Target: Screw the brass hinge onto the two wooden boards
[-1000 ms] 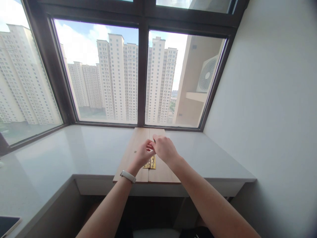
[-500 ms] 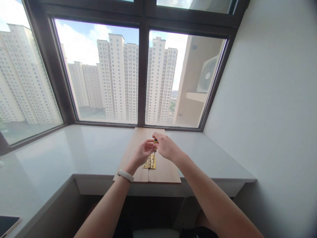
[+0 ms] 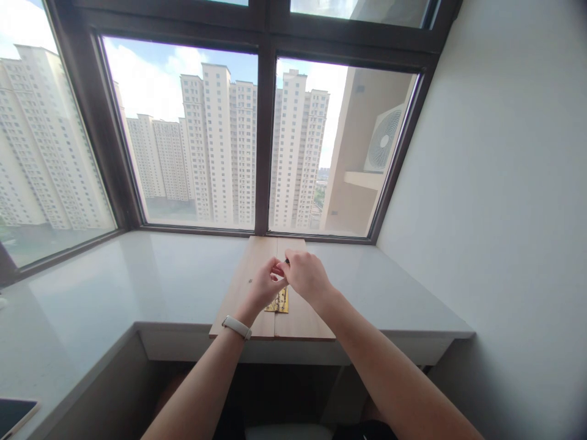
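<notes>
My right hand is closed round a screwdriver; only a small dark part of it shows between the fingers. My left hand is curled against the same tool from the left, its thumb and fingertips meeting my right hand; the exact contact is partly hidden. Beneath both hands lies a brass-coloured hinge, opened flat across the seam between two light wooden boards. My hands cover its far part, and screw heads or holes show as dark spots on it.
A tiny dark item, perhaps a screw, lies on the left board. The boards rest on a white windowsill counter, overhanging its front edge. Window frames rise behind, a wall stands at right, and a dark flat device lies lower left.
My right hand has turned and closed further round the screwdriver, hiding its yellow-and-black handle. My left hand has shifted slightly, uncovering the tiny item on the left board.
</notes>
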Available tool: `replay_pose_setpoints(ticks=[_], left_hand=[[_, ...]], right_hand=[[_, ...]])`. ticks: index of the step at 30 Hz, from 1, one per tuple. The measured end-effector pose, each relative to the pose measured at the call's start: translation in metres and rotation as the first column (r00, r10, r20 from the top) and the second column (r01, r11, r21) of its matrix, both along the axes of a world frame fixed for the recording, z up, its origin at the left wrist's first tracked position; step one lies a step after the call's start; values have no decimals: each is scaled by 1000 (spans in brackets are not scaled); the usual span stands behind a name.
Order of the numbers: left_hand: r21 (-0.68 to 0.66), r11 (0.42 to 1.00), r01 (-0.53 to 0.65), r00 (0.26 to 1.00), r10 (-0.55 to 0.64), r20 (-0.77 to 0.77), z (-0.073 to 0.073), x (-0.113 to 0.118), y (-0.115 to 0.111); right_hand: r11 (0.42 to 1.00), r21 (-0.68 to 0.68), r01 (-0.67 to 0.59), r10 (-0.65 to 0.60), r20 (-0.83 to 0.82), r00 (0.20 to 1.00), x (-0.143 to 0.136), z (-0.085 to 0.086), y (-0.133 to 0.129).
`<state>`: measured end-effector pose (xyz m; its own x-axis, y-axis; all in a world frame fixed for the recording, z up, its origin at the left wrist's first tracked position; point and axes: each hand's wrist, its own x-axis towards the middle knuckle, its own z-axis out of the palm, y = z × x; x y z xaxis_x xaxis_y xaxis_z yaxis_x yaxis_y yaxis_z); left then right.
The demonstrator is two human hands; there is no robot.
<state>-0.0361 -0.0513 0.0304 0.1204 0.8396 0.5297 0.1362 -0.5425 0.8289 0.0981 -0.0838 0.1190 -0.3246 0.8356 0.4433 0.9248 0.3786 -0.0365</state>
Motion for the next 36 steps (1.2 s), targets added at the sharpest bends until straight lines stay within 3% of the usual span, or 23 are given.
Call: replay_pose_setpoints(ticks=[13,19,23,27,32,36], left_hand=[[-62,950,306,946,-297,128,-1,-7,-1],[-67,971,231,967,-221,129,-1,-7,0],[-47,991,122,990,-118,81,2,-7,-2],[-23,1000,18,998,-16,67,4,-2,-2],[-4,998,-59,996,59,63,2,4,-2],[-13,1000,-11,1000,11,26,1,1,-4]], right_hand=[[954,-104,-281,277,-59,959,11,9,2],[949,-124,-288,273,-124,954,13,10,-2],[996,-19,-88,85,-107,991,9,9,-4],[999,-6,52,-52,-35,998,2,7,-6],[998,8,61,-61,-10,998,-4,2,-7],[999,6,38,-38,-28,999,-1,0,-4]])
